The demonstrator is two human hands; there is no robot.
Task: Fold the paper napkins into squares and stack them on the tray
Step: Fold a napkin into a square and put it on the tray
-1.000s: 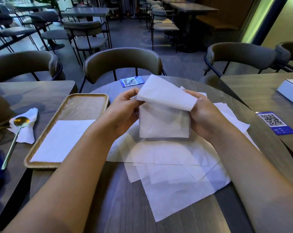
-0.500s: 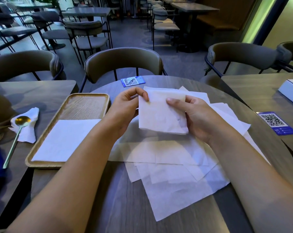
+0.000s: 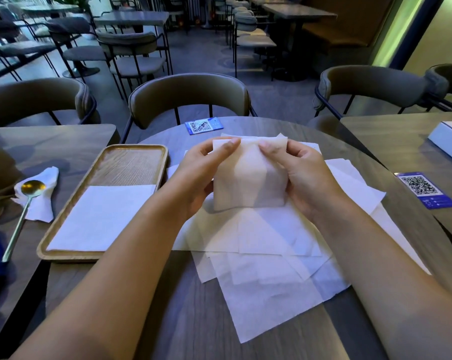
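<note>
A folded white napkin (image 3: 248, 180) is held upright above the round table. My left hand (image 3: 201, 175) pinches its top left edge and cups its left side. Its top right edge is pinched by my right hand (image 3: 300, 178), which wraps round the right side. Beneath lies a loose pile of several unfolded napkins (image 3: 266, 276) spread over the table. A wooden tray (image 3: 131, 162) stands to the left, with a folded white napkin (image 3: 100, 216) lying flat in its near half.
A gold spoon (image 3: 25, 203) rests on a crumpled napkin (image 3: 43, 198) at the far left. Blue QR cards lie at the table's far edge (image 3: 201, 125) and on the right table (image 3: 425, 189). A white box (image 3: 451, 139) sits far right. Chairs (image 3: 188, 97) ring the tables.
The raised top flap has been folded down onto the napkin. Both hands have shifted to pinch its top edge, thumbs close together, and the napkin now stands as a compact square.
</note>
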